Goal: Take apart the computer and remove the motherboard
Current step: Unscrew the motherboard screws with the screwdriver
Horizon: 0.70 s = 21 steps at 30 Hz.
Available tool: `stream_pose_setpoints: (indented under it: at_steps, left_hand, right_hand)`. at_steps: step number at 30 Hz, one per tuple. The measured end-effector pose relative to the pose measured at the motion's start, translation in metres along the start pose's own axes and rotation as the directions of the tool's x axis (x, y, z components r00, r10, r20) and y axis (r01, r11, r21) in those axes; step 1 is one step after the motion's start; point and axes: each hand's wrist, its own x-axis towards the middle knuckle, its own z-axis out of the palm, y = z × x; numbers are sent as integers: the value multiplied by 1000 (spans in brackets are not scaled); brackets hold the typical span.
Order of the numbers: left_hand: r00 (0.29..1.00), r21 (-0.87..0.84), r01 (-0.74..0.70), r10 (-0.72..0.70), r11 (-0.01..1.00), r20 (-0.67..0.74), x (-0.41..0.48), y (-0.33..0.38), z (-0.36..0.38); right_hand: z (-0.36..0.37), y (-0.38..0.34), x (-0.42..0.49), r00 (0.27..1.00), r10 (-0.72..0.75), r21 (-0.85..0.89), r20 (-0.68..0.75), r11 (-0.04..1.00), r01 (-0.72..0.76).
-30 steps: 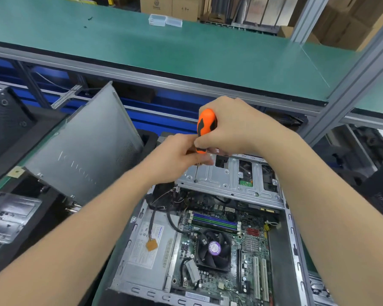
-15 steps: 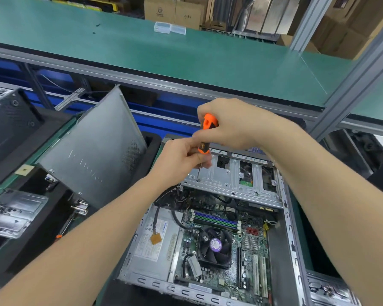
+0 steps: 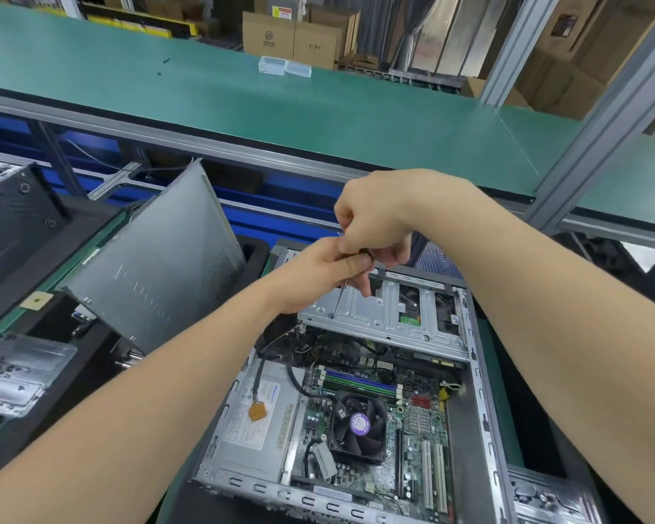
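Computer case [image 3: 481,372] lies open. Motherboard [image 3: 413,417] sits flat in its near half, not yet freed. Drive cage [image 3: 371,315] spans the far end. R hand [image 3: 375,217] wraps the screwdriver [image 3: 339,299] top; L hand [image 3: 314,270] pinches it lower, tip on cage. Board prob. light, stiff, fragile: lift by bare edges, not by fan [image 3: 358,425].

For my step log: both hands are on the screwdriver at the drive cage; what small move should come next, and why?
Probably turn the screwdriver to back the screw out. Its tip sits on the drive cage near its left corner, the right hand grips the handle, the left hand pinches the shaft, and the cage overhangs the motherboard.
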Motion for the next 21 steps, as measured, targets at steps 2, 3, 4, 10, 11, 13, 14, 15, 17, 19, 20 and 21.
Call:
stream_pose_setpoints:
  at_steps: [2, 3, 4, 10, 11, 13, 14, 15, 17, 19, 20, 21]
  left_hand:
    - [1000, -30, -6, 5, 1000, -6, 0, -5, 0]
    - [1000, -54, -6, 6, 999, -7, -2, -8, -2]
    - [1000, -83, -1, 0, 997, -7, -3, -10, -5]
    - [996, -198, 71, -79, 978, -35, 8, -19, -7]
    - [997, -207, 64, -71, 976, -27, 9, -21, -7]
    - [999, -239, 48, -52, 970, -14, 10, -24, -7]
    - [999, -259, 39, -44, 965, -15, 9, -25, -8]
    - [999, -274, 36, -42, 961, -16, 8, -25, -8]
    - [999, -295, 34, -38, 955, -8, 7, -24, -9]
    - [1000, -307, 13, -8, 952, 16, 6, -22, -9]
    - [999, -310, 0, 14, 951, 45, 6, -22, -10]
    - [996, -315, -11, 37, 949, 78, 6, -23, -11]
  right_hand:
    - [3, -11, 8, 991, 109, -13, -78, 994, -111]
    - [9, -16, 16, 975, 128, -39, -181, 990, -137]
    - [18, -19, 24, 948, 133, -31, -291, 989, -148]
    - [32, -4, 44, 910, -16, -31, -415, 1000, 4]
    - [31, 0, 45, 910, -54, -53, -410, 998, 35]
    - [29, 1, 44, 905, -141, -97, -401, 989, 111]
    - [28, 1, 43, 900, -193, -116, -391, 980, 159]
    - [26, 1, 43, 893, -248, -133, -376, 968, 213]
    - [22, 6, 40, 877, -351, -172, -329, 935, 310]
    - [19, 14, 37, 854, -437, -201, -282, 897, 393]
    - [18, 19, 36, 846, -464, -201, -263, 884, 422]
    - [17, 22, 34, 838, -486, -195, -247, 872, 448]
